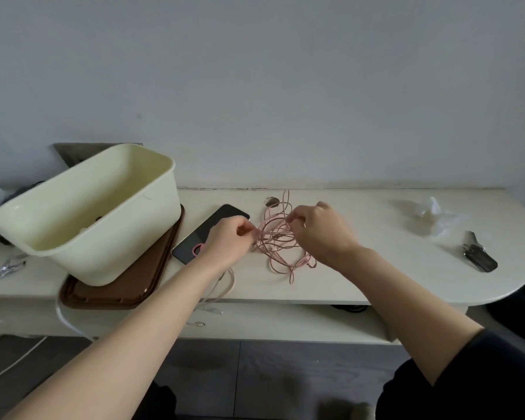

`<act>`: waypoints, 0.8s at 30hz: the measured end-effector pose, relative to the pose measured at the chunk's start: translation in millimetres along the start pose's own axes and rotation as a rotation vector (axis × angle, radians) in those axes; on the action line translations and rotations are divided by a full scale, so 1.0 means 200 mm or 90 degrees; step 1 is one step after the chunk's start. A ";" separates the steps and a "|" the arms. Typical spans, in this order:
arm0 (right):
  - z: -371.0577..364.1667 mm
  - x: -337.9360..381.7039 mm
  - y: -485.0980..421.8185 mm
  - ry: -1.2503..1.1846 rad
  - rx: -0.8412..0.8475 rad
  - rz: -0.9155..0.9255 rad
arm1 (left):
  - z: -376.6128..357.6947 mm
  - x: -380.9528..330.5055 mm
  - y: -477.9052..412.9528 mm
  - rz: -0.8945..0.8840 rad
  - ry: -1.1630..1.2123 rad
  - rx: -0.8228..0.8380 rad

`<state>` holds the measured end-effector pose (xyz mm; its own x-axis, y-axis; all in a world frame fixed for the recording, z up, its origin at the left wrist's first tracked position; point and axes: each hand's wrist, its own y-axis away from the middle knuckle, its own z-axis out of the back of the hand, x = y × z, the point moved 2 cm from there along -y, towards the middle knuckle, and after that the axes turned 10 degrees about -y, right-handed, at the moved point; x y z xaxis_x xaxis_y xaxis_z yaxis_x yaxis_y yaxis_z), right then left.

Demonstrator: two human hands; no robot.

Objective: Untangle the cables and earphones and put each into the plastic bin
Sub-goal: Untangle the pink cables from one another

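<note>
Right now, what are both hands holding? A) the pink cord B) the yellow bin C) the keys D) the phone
A: the left hand and the right hand each pinch strands of the tangled pink cord on the table.

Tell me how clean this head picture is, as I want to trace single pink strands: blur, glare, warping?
Head view: soft, dim light, no glare; the wide lens bows the table; the pink cable tangle is slightly soft, its strands merging near the left hand and right hand.
</note>
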<state>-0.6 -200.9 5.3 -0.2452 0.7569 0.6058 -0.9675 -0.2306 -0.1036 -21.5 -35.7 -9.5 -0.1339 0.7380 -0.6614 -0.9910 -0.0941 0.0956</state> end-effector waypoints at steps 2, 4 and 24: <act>-0.03 -0.01 0.00 0.025 0.026 -0.015 | -0.02 -0.01 0.01 -0.003 0.054 0.015; -0.07 -0.02 0.00 0.022 0.058 -0.010 | -0.02 -0.02 0.01 -0.017 0.082 0.013; -0.05 -0.04 -0.02 -0.048 -0.014 0.084 | -0.06 -0.02 -0.04 -0.030 0.036 -0.058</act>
<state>5.3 -199.1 -7.5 -0.3655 0.6726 0.6434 -0.9287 -0.3102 -0.2032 -13.5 -46.6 -17.2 -0.0844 0.7048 -0.7044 -0.9925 -0.1222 -0.0033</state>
